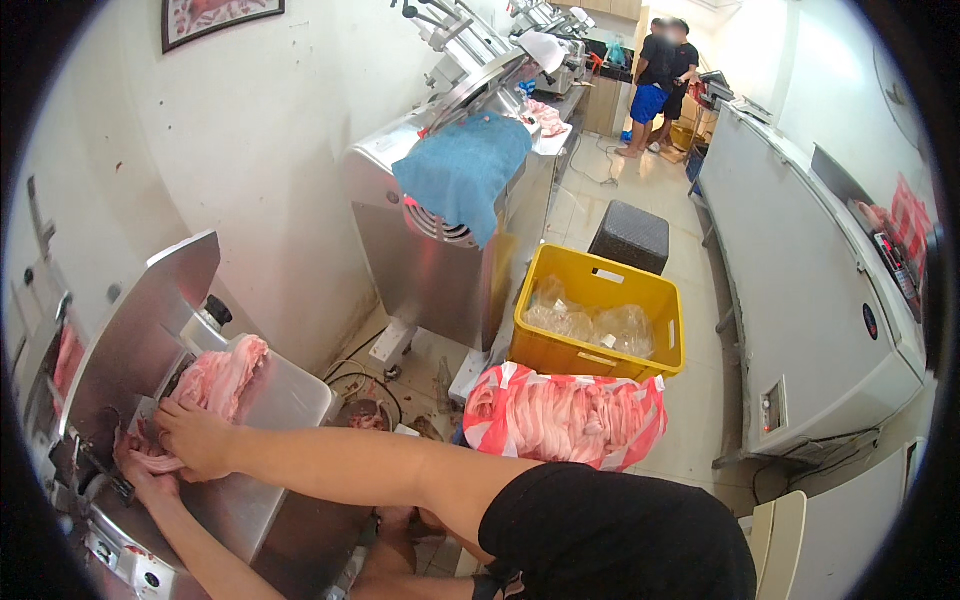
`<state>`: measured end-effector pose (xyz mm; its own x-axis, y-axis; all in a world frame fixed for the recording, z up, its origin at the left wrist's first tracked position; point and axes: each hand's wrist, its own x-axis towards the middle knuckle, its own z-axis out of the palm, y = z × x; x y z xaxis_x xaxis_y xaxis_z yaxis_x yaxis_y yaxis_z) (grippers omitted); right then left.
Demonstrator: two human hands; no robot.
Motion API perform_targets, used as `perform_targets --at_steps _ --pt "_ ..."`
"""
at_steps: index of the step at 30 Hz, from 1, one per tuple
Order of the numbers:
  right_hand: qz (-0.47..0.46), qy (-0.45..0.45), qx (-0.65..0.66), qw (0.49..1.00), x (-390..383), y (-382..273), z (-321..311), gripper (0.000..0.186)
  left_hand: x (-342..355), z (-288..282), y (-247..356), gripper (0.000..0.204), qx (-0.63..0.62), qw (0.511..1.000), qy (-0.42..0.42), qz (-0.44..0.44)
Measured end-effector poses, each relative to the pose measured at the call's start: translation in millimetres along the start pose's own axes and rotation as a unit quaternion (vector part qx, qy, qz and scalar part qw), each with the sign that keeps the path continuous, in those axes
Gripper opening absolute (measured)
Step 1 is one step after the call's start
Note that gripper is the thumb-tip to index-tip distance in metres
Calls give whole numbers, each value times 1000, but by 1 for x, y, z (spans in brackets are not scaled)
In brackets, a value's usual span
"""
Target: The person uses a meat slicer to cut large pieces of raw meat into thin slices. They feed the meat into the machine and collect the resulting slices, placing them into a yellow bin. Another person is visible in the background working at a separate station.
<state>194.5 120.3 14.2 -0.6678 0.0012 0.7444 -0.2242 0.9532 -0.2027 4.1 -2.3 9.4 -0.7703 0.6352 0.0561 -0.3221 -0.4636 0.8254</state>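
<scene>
At the lower left is a steel meat slicer (pixel 125 320), its upright plate beside a tray. A pile of pink, fatty meat slices (pixel 225 375) lies on the tray. My left hand (pixel 145 470) is low against the plate, fingers closed round some pale pink slices. My right hand (pixel 195 440) reaches across just beside it, at the near end of the pile, fingers curled; what they grip is partly hidden.
A red-striped bag of sliced meat (pixel 565 415) lies before a yellow crate (pixel 670 320) holding clear bags. A dark stool (pixel 630 235) stands behind. Another slicer with a blue cloth (pixel 460 165) is ahead, a white chest freezer (pixel 800 300) right. Two people (pixel 655 80) stand far back.
</scene>
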Motion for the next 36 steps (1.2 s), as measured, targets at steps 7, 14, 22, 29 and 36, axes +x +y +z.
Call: perform_targets --at_steps 7,14,22,29,36 --pt "14 -8 5 1000 1 2 -1 59 5 -1 -1 49 10 998 20 60" --pt "22 17 48 998 0 6 -6 94 6 19 -4 45 -7 998 22 61" --pt "32 12 61 998 2 2 -9 100 -8 34 2 44 32 997 48 59" --pt "-11 15 56 998 0 7 -9 78 -10 39 -2 56 53 998 24 10" --pt "23 -2 82 996 -1 8 -10 79 -12 37 -3 62 73 996 41 20"
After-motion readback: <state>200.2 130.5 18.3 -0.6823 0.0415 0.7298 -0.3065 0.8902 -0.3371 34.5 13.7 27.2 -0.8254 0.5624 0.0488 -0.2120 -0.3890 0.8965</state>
